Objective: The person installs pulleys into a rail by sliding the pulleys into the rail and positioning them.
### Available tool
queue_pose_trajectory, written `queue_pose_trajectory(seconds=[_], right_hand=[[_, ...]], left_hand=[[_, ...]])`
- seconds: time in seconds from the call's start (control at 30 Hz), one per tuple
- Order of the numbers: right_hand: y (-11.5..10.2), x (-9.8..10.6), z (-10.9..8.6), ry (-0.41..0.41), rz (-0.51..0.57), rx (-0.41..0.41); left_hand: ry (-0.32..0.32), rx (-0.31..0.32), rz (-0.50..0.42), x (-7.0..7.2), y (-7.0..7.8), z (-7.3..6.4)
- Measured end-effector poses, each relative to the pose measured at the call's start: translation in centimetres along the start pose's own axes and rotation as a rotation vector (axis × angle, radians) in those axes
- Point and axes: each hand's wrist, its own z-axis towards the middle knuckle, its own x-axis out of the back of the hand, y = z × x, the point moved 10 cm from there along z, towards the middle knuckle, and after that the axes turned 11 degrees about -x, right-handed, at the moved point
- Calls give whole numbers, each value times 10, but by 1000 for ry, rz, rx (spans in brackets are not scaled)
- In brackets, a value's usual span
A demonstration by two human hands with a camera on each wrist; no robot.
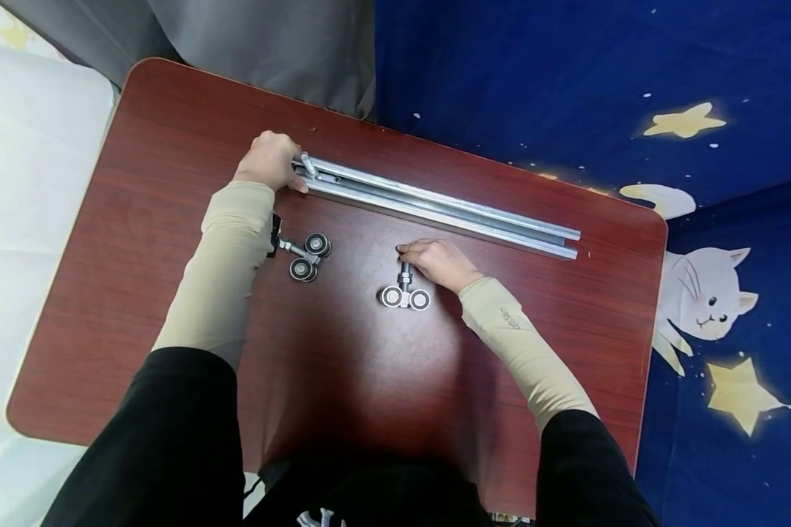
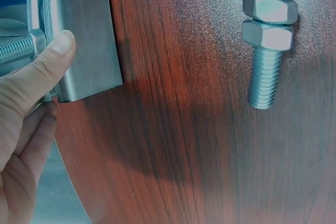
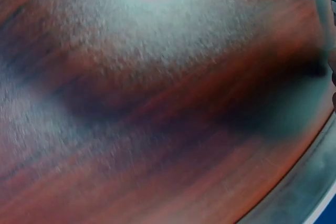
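Note:
A silvery metal track (image 1: 448, 210) lies slantwise across the back of the table. My left hand (image 1: 268, 162) grips its left end, the thumb pressed along the side wall in the left wrist view. A threaded bolt (image 1: 308, 165) sticks up from the channel beside those fingers. Nearer the front, my right hand (image 1: 442, 263) pinches the bolt end of a roller hanger (image 1: 405, 297), its wheels toward the person; the fingers hide the bolt's tip. Another roller hanger (image 1: 310, 256) lies by the left forearm, and its bolt with two nuts (image 2: 269, 35) shows large in the left wrist view.
The reddish-brown table (image 1: 138, 293) has rounded corners. A black object (image 1: 275, 234) is partly hidden behind the left sleeve. A grey curtain (image 1: 277, 51) and a blue star-patterned cloth (image 1: 534, 80) hang behind the table.

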Motion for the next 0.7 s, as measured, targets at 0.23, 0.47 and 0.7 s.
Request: queue_pose_trajectory(seconds=[0.23, 0.47, 0.7], right_hand=[[-9, 8, -1, -1, -116, 67], [-15, 13, -2, -28, -172, 102], [-21, 25, -12, -5, -201, 145]], left_hand=[[0, 9, -12, 0, -3, 0], [9, -1, -13, 0, -3, 0], [-8, 16, -24, 0, -3, 0]])
